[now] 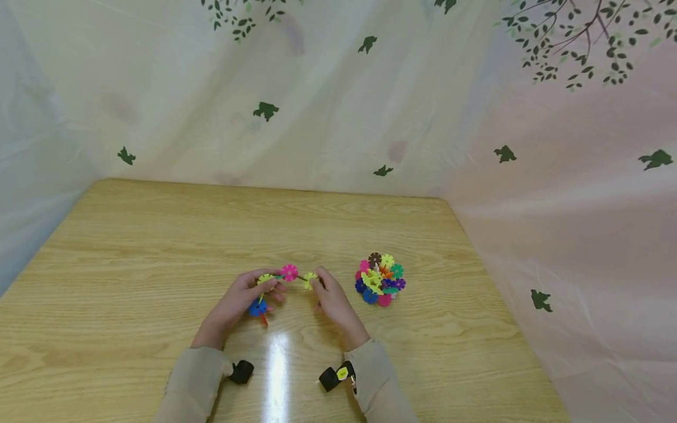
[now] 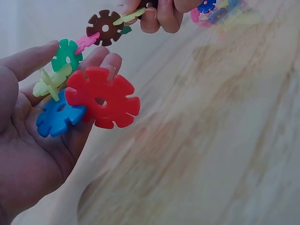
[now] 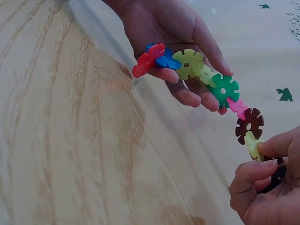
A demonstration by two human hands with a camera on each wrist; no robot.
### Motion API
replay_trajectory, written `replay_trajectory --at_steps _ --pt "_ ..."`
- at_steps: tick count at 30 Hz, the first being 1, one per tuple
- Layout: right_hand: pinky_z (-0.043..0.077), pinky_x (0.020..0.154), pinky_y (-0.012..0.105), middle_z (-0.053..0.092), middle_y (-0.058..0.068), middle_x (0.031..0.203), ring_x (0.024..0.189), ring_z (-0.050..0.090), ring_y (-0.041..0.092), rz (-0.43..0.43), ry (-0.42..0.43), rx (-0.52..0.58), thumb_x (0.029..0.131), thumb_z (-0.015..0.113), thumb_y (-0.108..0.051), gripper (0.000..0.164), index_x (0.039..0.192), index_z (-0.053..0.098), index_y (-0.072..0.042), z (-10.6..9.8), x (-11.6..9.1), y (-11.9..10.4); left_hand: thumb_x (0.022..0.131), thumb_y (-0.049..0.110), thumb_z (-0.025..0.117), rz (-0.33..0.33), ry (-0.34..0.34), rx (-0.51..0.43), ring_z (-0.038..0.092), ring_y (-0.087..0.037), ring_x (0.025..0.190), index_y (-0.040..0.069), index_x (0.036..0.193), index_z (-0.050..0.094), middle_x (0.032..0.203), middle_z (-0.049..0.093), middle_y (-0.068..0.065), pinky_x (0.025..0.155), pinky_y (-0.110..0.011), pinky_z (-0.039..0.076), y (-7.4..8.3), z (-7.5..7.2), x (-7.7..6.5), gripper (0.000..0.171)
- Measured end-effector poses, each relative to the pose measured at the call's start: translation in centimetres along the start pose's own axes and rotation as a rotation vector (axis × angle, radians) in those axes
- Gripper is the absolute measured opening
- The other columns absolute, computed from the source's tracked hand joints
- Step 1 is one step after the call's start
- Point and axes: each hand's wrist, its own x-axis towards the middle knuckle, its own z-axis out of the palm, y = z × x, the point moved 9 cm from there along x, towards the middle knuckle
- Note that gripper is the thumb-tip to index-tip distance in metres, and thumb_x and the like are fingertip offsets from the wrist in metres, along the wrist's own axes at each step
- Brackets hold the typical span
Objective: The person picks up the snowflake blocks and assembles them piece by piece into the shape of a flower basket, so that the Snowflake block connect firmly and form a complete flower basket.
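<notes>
A chain of interlocking snowflake discs (image 1: 289, 272) stretches between both hands above the table. My left hand (image 1: 238, 298) supports one end, its thumb and fingers pinching around the green disc (image 3: 230, 85). The blue disc (image 2: 49, 122) and red disc (image 2: 117, 96) at that end lie over its palm and fingers. Beyond the green disc come a pink disc (image 3: 238, 108) and a brown disc (image 3: 256, 120). At the other end, my right hand (image 1: 335, 301) pinches a pale yellow disc (image 3: 252, 144); a dark disc (image 3: 277, 177) is partly hidden inside its fingers.
To the right of the hands, a round cluster of joined colourful discs (image 1: 385, 299) sits on the wooden table (image 1: 158, 235). Behind the table's far edge hangs a pale curtain (image 1: 328, 135) with leaf prints. Black straps with small cameras (image 1: 329, 379) are on the wrists.
</notes>
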Motion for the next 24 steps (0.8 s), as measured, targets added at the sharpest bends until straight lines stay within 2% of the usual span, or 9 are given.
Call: replay_trajectory --at_steps 7,15,19,24 --pt "0.036 0.048 0.019 0.029 -0.001 0.075 0.052 0.034 0.010 0.017 -0.005 0.021 0.104 0.041 -0.012 0.014 0.095 0.043 -0.002 -0.1 -0.2 -0.3 0.102 0.024 0.050 0.012 -0.011 0.028 0.070 -0.015 0.087 -0.005 0.137 0.045 0.113 0.065 -0.027 0.066 -0.030 0.061 0.0 0.1 0.0 0.047" --pt "0.034 0.048 0.018 0.028 -0.001 0.072 0.053 0.031 0.010 0.006 -0.031 0.061 0.103 0.041 -0.006 0.016 0.089 0.038 0.002 -0.1 -1.7 -3.2 0.101 0.027 0.051 0.008 -0.023 0.048 0.069 -0.019 0.089 -0.005 0.132 0.048 0.118 0.061 -0.027 0.065 -0.032 0.061 -0.1 0.4 -0.1 0.045" --pt "0.033 0.048 0.018 0.028 -0.002 0.070 0.053 0.031 0.009 -0.011 -0.051 0.065 0.103 0.041 -0.006 0.016 0.088 0.039 0.001 0.0 -1.9 -3.5 0.100 0.027 0.053 -0.006 -0.014 0.068 0.068 -0.018 0.090 -0.006 0.133 0.047 0.115 0.062 -0.027 0.071 -0.032 0.061 0.0 0.4 -0.1 0.047" --pt "0.032 0.048 0.017 0.029 -0.004 0.063 0.051 0.031 0.007 -0.038 -0.082 0.012 0.102 0.041 -0.005 0.015 0.091 0.044 0.004 0.3 -1.9 -3.8 0.099 0.027 0.057 -0.026 0.011 0.088 0.068 -0.017 0.092 -0.008 0.134 0.047 0.117 0.064 -0.023 0.081 -0.031 0.059 -0.2 0.2 -0.1 0.050"
